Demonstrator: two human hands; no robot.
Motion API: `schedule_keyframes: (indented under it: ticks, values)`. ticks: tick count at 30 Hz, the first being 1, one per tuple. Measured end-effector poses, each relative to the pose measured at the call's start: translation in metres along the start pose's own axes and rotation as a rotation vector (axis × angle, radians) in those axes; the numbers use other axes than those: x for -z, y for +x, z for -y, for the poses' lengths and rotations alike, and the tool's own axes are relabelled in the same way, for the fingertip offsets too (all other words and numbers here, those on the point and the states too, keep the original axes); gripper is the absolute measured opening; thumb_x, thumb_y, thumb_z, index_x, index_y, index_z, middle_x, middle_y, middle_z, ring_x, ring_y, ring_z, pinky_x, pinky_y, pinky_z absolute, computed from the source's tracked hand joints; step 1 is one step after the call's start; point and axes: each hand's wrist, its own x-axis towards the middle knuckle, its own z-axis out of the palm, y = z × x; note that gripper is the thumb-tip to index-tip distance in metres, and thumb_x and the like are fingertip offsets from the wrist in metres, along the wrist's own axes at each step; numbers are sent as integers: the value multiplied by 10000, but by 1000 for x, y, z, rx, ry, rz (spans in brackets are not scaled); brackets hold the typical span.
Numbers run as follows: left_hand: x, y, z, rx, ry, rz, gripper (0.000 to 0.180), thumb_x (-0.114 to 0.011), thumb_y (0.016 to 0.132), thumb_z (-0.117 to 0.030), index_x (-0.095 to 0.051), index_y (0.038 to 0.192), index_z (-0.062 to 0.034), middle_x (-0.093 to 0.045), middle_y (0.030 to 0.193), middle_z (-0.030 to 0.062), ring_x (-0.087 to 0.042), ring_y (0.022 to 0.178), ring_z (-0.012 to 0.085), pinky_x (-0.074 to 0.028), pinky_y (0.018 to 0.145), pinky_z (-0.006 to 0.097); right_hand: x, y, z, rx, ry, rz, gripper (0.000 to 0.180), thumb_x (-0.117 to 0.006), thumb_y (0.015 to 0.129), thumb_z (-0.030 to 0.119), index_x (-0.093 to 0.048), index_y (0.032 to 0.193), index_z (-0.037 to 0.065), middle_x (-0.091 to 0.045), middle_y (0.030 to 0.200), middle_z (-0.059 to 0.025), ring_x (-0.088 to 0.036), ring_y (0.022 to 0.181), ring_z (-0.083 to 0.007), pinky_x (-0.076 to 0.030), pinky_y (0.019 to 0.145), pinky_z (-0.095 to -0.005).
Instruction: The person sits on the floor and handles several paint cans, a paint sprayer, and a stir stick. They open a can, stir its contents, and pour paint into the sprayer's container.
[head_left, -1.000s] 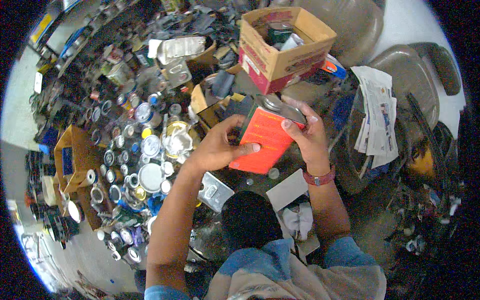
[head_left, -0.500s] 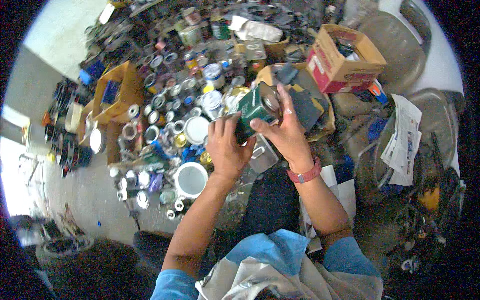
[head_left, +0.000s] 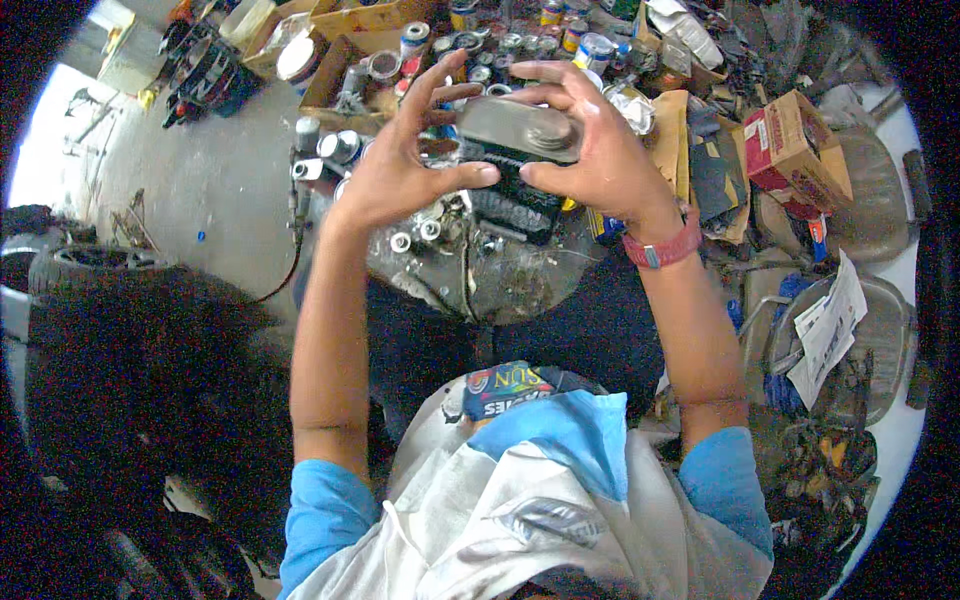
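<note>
Between my two hands is a rectangular metal can (head_left: 515, 195) with a dark printed face and a silver top bearing a round cap. My right hand (head_left: 615, 160), with a red watch on the wrist, wraps its right side, thumb on the front. My left hand (head_left: 400, 165) is at the left side, thumb on the front face and fingers spread up beyond it. How firmly the left fingertips press is hidden. Below the can, small white-topped containers (head_left: 415, 238) stand on a stained work surface (head_left: 540, 280).
Crowded tins, such as a white and blue one (head_left: 594, 52), stand behind my hands. A red and tan carton (head_left: 790, 150) is at right, above newspapers (head_left: 830, 325) on a chair (head_left: 890, 340). A tyre (head_left: 105, 265) lies at left, and a white-lidded bucket (head_left: 298, 60) stands farther back.
The can has turned from tilted sideways to roughly square in front of me, its capped top at the far end. My hands have moved farther apart around it. The whole view has shifted.
</note>
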Motion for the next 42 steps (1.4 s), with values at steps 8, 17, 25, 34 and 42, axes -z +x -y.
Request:
schedule_keyframes:
  ticks: [8,17,25,34,42]
  values:
    - [70,-69,-16,255,144,-27,728,-921,756,-218,-594,1367,3,-710,1243,143,-659,1147,203,-511,1026,364,-69,34,3,264,-268,107,912,-869,752,121,-408,1539,129,-517,1457,-112,-575,1246,-253,-496,1068,-394]
    - [42,-121,64,555,438,-105,650,-850,709,-97,-562,1285,-14,-679,1211,239,-633,1208,408,-494,1033,443,-10,92,-35,-193,-159,33,666,-775,941,256,-473,1494,40,-662,1292,-184,-677,1114,-280,-556,949,-430]
    - [-34,-172,180,838,514,171,640,-798,740,-67,-516,1313,-30,-664,1224,245,-621,1156,461,-513,976,508,-24,120,-106,-155,-101,-44,491,-749,962,218,-588,1375,6,-695,1118,-143,-669,1050,-248,-551,914,-397]
    - [-72,-211,265,855,440,148,537,-657,781,-1,-524,1301,-13,-618,1206,233,-580,1113,458,-495,966,530,-23,119,-140,-161,-225,-168,546,-750,875,-19,-582,1393,22,-673,1275,-115,-672,1119,-204,-521,1029,-359]
    - [-82,-188,276,1537,-813,-717,568,-722,895,-111,-530,1423,-31,-622,1321,198,-558,1267,369,-458,1070,433,-33,93,-157,-64,-423,8,471,-698,854,237,-588,1273,53,-644,1038,-156,-659,917,-345,-548,799,-447]
